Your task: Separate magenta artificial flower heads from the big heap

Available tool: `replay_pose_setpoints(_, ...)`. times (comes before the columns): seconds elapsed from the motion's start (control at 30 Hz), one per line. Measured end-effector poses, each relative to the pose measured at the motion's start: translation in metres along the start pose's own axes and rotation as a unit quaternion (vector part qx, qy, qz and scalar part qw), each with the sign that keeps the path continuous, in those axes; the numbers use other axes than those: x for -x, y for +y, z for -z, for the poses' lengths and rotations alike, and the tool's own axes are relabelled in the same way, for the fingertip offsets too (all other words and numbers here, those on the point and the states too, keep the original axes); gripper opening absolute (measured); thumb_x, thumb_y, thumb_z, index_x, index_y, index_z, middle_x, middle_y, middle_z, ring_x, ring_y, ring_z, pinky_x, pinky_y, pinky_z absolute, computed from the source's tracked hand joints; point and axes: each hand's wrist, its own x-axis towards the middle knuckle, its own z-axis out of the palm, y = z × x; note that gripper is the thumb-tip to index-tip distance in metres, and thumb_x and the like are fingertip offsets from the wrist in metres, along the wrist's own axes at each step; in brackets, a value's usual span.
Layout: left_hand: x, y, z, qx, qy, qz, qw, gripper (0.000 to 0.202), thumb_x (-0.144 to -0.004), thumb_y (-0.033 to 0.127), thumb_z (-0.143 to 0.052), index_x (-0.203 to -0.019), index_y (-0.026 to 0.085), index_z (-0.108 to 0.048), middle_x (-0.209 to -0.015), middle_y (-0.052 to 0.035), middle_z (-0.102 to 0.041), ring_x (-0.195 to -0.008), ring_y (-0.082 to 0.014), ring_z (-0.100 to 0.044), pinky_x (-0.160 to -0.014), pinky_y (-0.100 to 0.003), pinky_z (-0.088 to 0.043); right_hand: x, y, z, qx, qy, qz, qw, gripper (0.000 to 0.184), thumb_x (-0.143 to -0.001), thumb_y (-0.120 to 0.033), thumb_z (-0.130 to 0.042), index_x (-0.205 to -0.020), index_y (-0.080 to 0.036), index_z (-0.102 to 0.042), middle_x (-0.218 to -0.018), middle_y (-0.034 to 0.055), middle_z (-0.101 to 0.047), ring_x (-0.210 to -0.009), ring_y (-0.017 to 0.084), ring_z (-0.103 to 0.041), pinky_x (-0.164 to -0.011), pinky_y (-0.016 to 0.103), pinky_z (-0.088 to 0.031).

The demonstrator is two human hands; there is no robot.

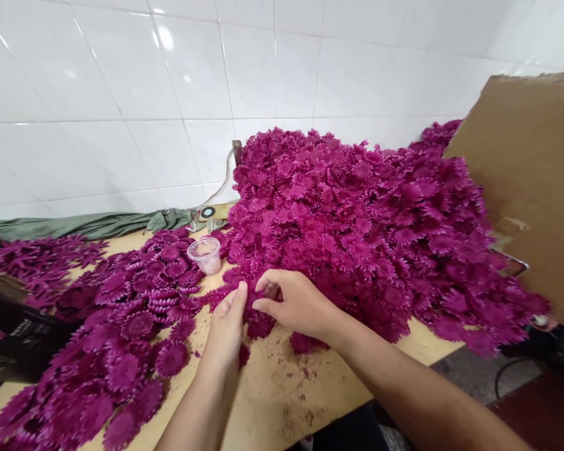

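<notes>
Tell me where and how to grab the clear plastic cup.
Probably best to pinch the cup by its rim, coming from above: its open mouth faces up, while purple flowers crowd its left and right sides.

The only lettering in view stands on the black box (23,351) at the left edge of the worktop (267,394). Pale capitals run at a slant across its dark side; the word ends in "TTLE", while its first letters are too blurred to be sure of. Small pale marks sit just below that word, too small to make out. Nearer the left edge of the view stand larger pale letters, cut off, of which the last looks like a "U".
</notes>
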Motion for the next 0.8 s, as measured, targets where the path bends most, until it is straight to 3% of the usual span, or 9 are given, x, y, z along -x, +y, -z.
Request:
replay_pose_setpoints(0.17,0.004,0.002,-0.003,-0.040,-0.029,-0.026,0.998,0.034,-0.059,0.049,-0.068,-0.063,0.017,-0.058,-0.059,0.0029,-0.057,-0.059,-0.0126,-0.050,-0.061,-0.024,-0.041,-0.010,0.018,0.002,-0.080,0.039,-0.030,0.996,0.009,-0.073,-0.014,-0.054,-0.065,-0.018,-0.054,-0.056,-0.0044,-0.053,-0.053,0.009,-0.047,-0.056,0.023,-0.040)
replay_pose_setpoints(0.33,0.008,0.004,-0.007,-0.054,-0.061,-0.048,0.995,0.027,-0.060,0.042,-0.068,-0.066,0.017,-0.060,-0.064,0.0021,-0.058,-0.062,-0.0126,-0.050,-0.063,-0.024,-0.043,-0.021,0.029,0.011,-0.187,0.179,-0.080,0.963,0.015,-0.076,-0.016,-0.046,-0.062,-0.019,-0.045,-0.055,-0.0038,-0.053,-0.054,0.010,-0.053,-0.060,0.025,-0.045)
replay_pose_setpoints(0.4,0.008,0.004,-0.006,-0.058,-0.055,-0.043,0.996,0.028,-0.060,0.043,-0.068,-0.063,0.017,-0.058,-0.060,0.0028,-0.055,-0.059,-0.0118,-0.048,-0.060,-0.023,-0.042,-0.020,0.027,0.015,-0.208,0.162,-0.074,0.962,0.013,-0.077,-0.018,-0.047,-0.064,-0.019,-0.045,-0.058,-0.0029,-0.055,-0.057,0.011,-0.056,-0.062,0.025,-0.046)
replay_pose_setpoints(0.53,0.005,0.002,-0.003,-0.078,-0.029,-0.036,0.996,0.035,-0.057,0.047,-0.069,-0.052,0.017,-0.052,-0.049,0.0055,-0.046,-0.050,-0.0091,-0.040,-0.050,-0.020,-0.035,-0.010,0.014,0.015,-0.147,0.023,-0.001,0.989,0.008,-0.073,-0.022,-0.056,-0.068,-0.019,-0.050,-0.063,-0.0028,-0.055,-0.060,0.011,-0.053,-0.060,0.023,-0.044)
replay_pose_setpoints(0.63,0.004,0.001,-0.001,-0.068,-0.020,-0.048,0.996,0.038,-0.060,0.053,-0.066,-0.055,0.016,-0.056,-0.051,0.0041,-0.049,-0.053,-0.0105,-0.043,-0.054,-0.022,-0.038,-0.006,0.010,0.011,-0.122,-0.035,0.019,0.992,0.008,-0.072,-0.015,-0.054,-0.065,-0.018,-0.050,-0.060,-0.0037,-0.052,-0.057,0.009,-0.049,-0.059,0.022,-0.041)
replay_pose_setpoints(0.7,0.004,0.001,-0.001,-0.061,-0.024,-0.056,0.996,0.040,-0.062,0.056,-0.062,-0.058,0.016,-0.058,-0.053,0.0030,-0.051,-0.057,-0.0121,-0.046,-0.059,-0.023,-0.040,-0.007,0.011,0.008,-0.101,-0.021,0.017,0.995,0.011,-0.073,-0.012,-0.049,-0.065,-0.018,-0.050,-0.058,-0.0042,-0.050,-0.055,0.009,-0.047,-0.057,0.022,-0.039)
replay_pose_setpoints(0.8,0.004,0.002,-0.004,-0.086,-0.032,-0.070,0.993,0.036,-0.062,0.052,-0.064,-0.058,0.017,-0.056,-0.055,0.0033,-0.051,-0.059,-0.0123,-0.046,-0.060,-0.023,-0.040,-0.009,0.014,0.003,-0.040,0.068,-0.001,0.997,0.013,-0.075,-0.014,-0.046,-0.064,-0.019,-0.049,-0.056,-0.0042,-0.049,-0.053,0.010,-0.046,-0.054,0.023,-0.037)
